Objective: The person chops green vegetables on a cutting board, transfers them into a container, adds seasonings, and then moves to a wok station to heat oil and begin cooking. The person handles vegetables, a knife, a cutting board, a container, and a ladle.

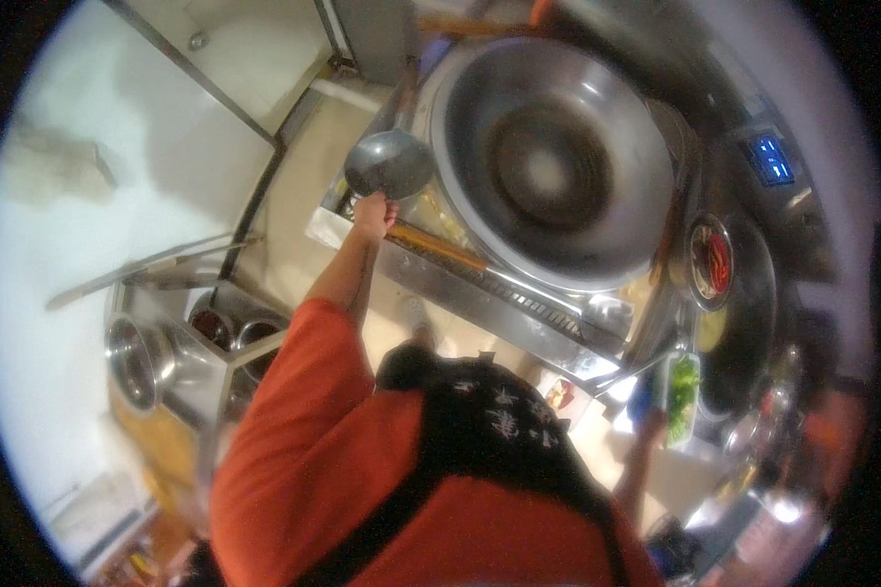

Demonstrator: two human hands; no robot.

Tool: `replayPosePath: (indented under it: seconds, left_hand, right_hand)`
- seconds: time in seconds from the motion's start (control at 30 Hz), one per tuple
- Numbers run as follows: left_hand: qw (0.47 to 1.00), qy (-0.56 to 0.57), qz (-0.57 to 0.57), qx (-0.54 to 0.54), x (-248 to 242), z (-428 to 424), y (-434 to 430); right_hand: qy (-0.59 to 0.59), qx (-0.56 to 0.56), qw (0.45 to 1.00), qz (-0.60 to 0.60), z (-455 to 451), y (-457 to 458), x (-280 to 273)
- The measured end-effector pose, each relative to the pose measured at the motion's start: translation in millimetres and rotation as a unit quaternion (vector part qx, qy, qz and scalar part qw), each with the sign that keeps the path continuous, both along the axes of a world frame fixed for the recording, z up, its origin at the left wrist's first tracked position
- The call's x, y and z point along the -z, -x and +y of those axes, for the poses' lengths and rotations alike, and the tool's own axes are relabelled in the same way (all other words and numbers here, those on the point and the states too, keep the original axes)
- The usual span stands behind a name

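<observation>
My left hand (374, 214), at the end of a bare forearm, is closed at the lower edge of a rounded dark metal ladle bowl (389, 163). The hand covers where the two join. A wooden handle (439, 246) runs rightward from beside my fist along the stove's front; I cannot tell what it belongs to. To the right of the ladle sits a large metal wok (477, 147), with a dark ring around its bottom. Low on the right, my blurred right hand (653, 429) grips the side of a white tray (668, 396) of green leafy vegetables (683, 389).
A metal stove front with a slotted grate (536, 308) borders the wok. A bowl of red pieces (713, 264) sits by a second dark pan (749, 315) on the right. At left stand several metal pots (136, 363). A lit blue display (771, 158) is at upper right.
</observation>
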State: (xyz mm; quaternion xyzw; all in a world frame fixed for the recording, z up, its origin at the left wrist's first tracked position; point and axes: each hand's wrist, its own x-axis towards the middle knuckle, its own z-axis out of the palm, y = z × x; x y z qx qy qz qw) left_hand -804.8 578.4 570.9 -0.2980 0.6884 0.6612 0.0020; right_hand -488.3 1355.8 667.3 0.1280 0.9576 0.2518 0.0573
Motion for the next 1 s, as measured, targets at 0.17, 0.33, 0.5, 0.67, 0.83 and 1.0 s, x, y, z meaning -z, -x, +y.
replayPosePath:
  seconds: [0.17, 0.33, 0.5, 0.67, 0.83, 1.0]
  left_hand:
    - [0.99, -0.07, -0.105, -0.064, -7.4, -24.6, -37.5]
    - [0.999, 0.001, -0.04, 0.029, -77.1, -46.4, -82.2]
    - [0.978, 0.055, -0.068, 0.187, -118.2, -84.6, -83.9]
    - [0.945, 0.218, 0.037, 0.243, -124.8, -108.7, -63.7]
    - [0.982, 0.107, 0.127, 0.091, -124.2, -101.8, -86.3]
    - [0.999, -0.001, -0.03, 0.011, -69.3, -72.7, -184.9]
  right_hand:
    - [0.572, -0.074, 0.796, 0.183, -231.1, 143.2, -57.3]
    - [0.347, -0.42, 0.835, 0.078, -435.0, 278.2, -133.1]
    - [0.186, -0.427, 0.878, -0.115, -497.2, 337.3, -151.9]
    - [0.458, -0.046, 0.709, -0.534, -470.5, 325.6, -165.5]
    - [0.436, -0.332, 0.786, -0.287, -477.6, 271.8, -140.1]
    - [0.316, -0.32, 0.859, -0.244, -495.3, 265.1, -84.2]
